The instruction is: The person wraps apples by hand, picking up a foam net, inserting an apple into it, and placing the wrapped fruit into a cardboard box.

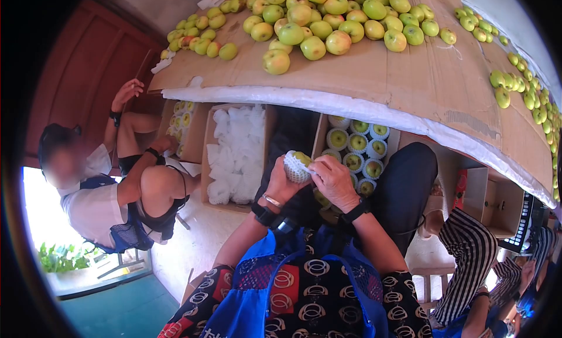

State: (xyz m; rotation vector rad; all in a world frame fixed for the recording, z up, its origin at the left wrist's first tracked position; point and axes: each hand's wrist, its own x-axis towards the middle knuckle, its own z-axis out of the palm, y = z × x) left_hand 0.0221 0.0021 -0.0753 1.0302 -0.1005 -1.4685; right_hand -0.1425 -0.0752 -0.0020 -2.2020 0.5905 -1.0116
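A green fruit sits partly inside a white foam net, its upper side bare. My left hand is wrapped round the netted fruit from the left. At its right side, my right hand pinches the edge of the net. Below and behind my hands, a cardboard box holds rows of netted green fruits. To the left, another box is filled with white foam nets.
Loose green and reddish fruits lie on a cardboard-covered table ahead. A co-worker sits at left beside a box of fruits. At right are an open box and striped trousers of another person.
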